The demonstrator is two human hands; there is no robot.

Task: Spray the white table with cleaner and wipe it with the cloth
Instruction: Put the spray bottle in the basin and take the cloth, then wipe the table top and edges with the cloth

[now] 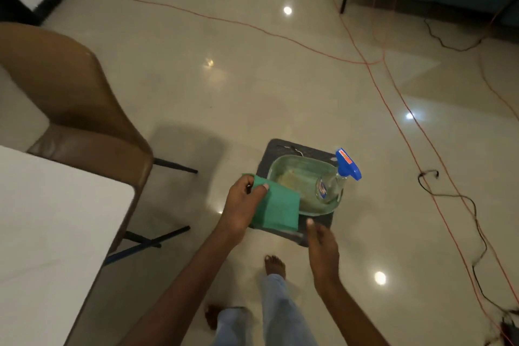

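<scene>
Fingers of the left hand (241, 205) pinch the folded green cloth (276, 209) above a grey mat (323, 219). Right hand (321, 247) hangs loosely open, empty. Spray bottle (335, 180) leans in the green tray (295, 170); the white table (50, 219) sits left.

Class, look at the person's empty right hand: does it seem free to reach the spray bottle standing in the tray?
Probably yes. The right hand is open, and nothing lies between it and the spray bottle in the tray.
</scene>
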